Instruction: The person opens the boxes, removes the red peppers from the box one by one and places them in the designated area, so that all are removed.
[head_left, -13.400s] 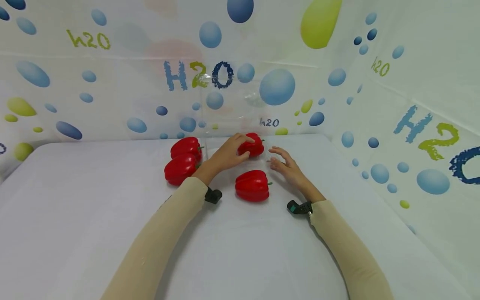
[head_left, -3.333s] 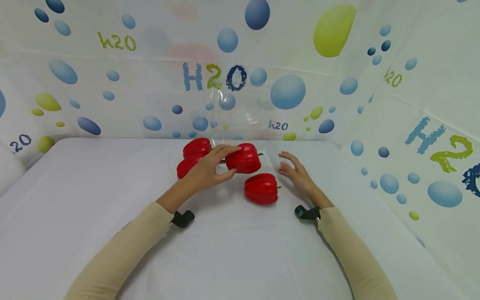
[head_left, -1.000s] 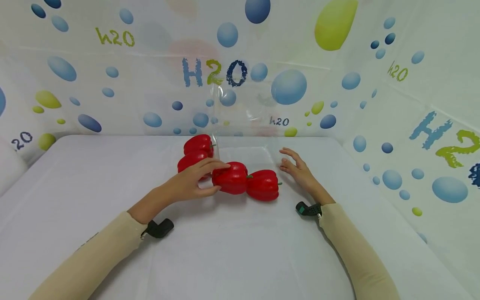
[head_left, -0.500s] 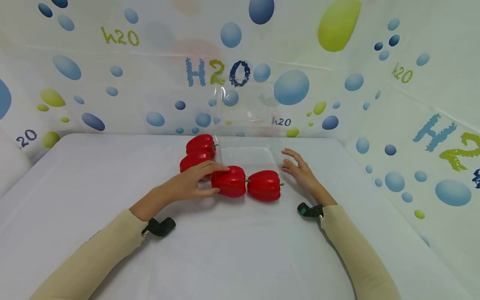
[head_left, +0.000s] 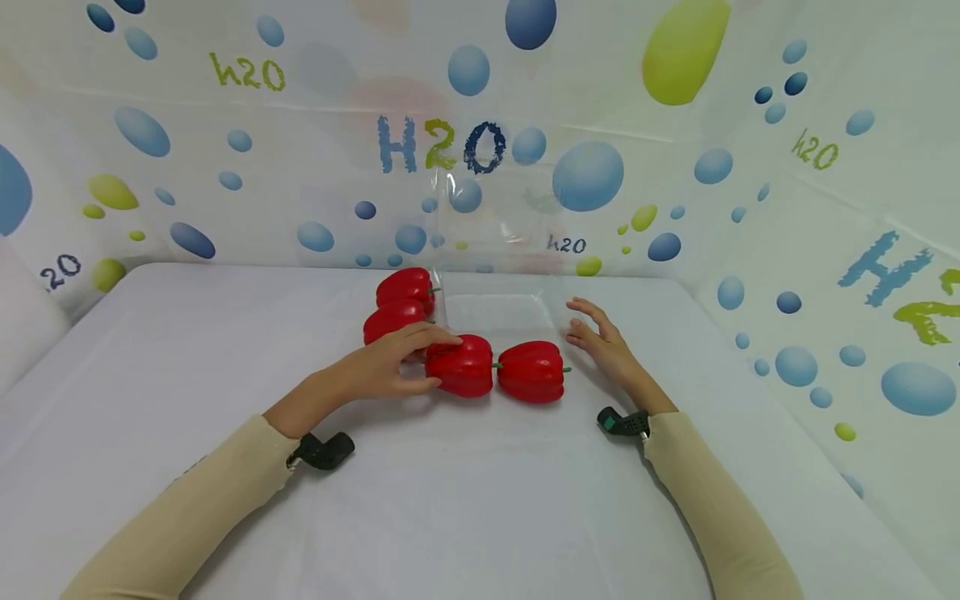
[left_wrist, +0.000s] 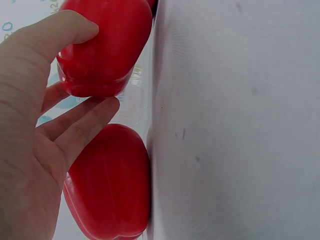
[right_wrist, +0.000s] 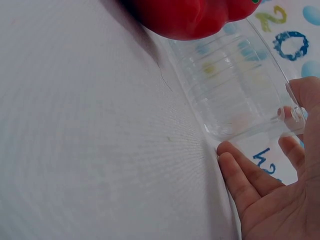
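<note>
White surface, bubble-print walls. My left hand (head_left: 382, 371) has a curled grip on a red bell pepper (head_left: 459, 365) touching another pepper (head_left: 530, 372), just before the clear tray (head_left: 495, 310). Right hand (head_left: 609, 350) relaxed, fingers by tray rim. I'd let go gently so it won't roll.

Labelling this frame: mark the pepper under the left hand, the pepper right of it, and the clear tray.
Held pepper (head_left: 461, 367), head view, top ridge.
Right-hand pepper (head_left: 531, 372), head view, body centre.
Clear tray (head_left: 498, 310), head view, bare floor.
</note>
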